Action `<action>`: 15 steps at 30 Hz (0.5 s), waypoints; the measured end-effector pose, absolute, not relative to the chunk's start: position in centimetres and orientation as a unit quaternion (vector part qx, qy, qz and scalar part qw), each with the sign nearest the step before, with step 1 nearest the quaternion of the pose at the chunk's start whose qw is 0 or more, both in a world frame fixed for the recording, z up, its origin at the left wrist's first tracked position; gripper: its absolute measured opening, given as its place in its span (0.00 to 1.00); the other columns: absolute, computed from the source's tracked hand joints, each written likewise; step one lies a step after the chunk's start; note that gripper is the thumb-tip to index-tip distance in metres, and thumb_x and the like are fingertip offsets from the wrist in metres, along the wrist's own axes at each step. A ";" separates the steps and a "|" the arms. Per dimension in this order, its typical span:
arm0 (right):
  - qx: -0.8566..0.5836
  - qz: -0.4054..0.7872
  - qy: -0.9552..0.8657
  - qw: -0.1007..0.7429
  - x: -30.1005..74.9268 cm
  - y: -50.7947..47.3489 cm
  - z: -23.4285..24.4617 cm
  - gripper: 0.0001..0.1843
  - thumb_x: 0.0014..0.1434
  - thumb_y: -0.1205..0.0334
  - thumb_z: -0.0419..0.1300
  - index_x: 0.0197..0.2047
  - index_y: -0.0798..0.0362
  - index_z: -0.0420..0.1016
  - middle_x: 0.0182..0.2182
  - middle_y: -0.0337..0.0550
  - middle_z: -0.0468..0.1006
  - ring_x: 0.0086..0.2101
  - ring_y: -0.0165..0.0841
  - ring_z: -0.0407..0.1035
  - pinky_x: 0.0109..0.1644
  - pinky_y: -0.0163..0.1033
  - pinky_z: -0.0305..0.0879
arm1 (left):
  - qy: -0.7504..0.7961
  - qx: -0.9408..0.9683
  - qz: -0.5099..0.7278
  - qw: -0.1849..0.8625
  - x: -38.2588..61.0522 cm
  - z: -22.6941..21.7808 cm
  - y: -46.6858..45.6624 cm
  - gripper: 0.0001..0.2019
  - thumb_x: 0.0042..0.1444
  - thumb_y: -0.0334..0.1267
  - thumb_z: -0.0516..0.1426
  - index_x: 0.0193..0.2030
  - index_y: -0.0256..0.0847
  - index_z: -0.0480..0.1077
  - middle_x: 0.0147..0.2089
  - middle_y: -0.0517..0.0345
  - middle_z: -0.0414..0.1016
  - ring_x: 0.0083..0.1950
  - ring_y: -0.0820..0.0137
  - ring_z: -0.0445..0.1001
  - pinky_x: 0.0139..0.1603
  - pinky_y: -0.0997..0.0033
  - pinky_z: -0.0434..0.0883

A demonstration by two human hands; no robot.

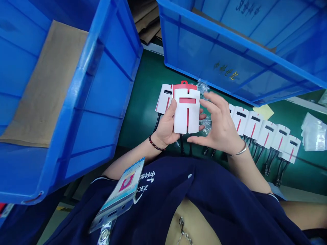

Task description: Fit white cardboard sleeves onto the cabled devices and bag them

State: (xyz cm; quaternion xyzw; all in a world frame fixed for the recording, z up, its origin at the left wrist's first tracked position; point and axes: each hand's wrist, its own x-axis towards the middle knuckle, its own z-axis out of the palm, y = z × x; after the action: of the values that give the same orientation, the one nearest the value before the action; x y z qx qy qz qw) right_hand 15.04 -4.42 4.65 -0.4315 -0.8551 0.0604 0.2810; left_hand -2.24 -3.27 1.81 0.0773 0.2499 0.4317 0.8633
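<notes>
My left hand (167, 126) is closed around a white and red plastic case (193, 117), its thumb on the left edge and its fingertips showing behind the right edge. The case has a red hanging tab on top, a wide slot and a narrow vertical slit; black cables hang below it. Just to its right, my right hand (217, 119) is open, thumb and fingers spread around that side. Whether its fingertips touch the case I cannot tell. Partly behind my left hand lies a similar case (161, 102) with a dark window and a black cable.
Several similar cases (265, 136) with cables lie in a row at right on the green table (143, 102). Clear plastic bags (315, 132) lie beyond them. Blue crates stand at left (109, 88) and at the back (204, 51). Yellow paper (265, 111) lies near the row.
</notes>
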 end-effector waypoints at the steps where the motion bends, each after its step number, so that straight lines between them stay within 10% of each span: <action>1: -0.406 0.078 -0.869 0.271 15.4 -3.9 4.8 0.45 0.53 0.32 0.64 0.65 0.47 0.56 0.64 0.57 0.63 0.65 0.58 0.56 0.61 0.68 0.61 | 0.251 0.077 0.425 0.866 -2.3 1.9 -3.3 0.29 0.67 0.60 0.48 0.64 0.41 0.68 0.56 0.47 0.79 0.58 0.51 0.77 0.55 0.51 0.78; 4: -0.375 0.125 -0.887 0.239 16.0 -2.4 4.7 0.49 0.53 0.30 0.62 0.68 0.40 0.49 0.71 0.51 0.51 0.70 0.60 0.43 0.66 0.76 0.49 | 0.258 0.091 0.419 0.866 -2.3 2.2 -3.3 0.29 0.66 0.61 0.49 0.64 0.43 0.68 0.55 0.48 0.79 0.59 0.51 0.76 0.53 0.52 0.79; 15: -0.358 0.153 -0.886 0.251 16.4 -1.0 4.4 0.58 0.51 0.36 0.67 0.74 0.44 0.41 0.67 0.55 0.58 0.67 0.60 0.53 0.68 0.69 0.52 | 0.242 0.161 0.439 0.850 -2.2 1.4 -3.4 0.34 0.63 0.67 0.47 0.62 0.43 0.70 0.55 0.51 0.79 0.62 0.48 0.74 0.51 0.52 0.79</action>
State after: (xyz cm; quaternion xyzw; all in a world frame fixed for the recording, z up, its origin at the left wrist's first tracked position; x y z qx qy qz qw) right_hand 16.37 -1.04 4.40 -0.3581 -0.8863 0.1530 0.2508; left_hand -2.16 -3.41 1.36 0.1610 0.2416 0.4392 0.8502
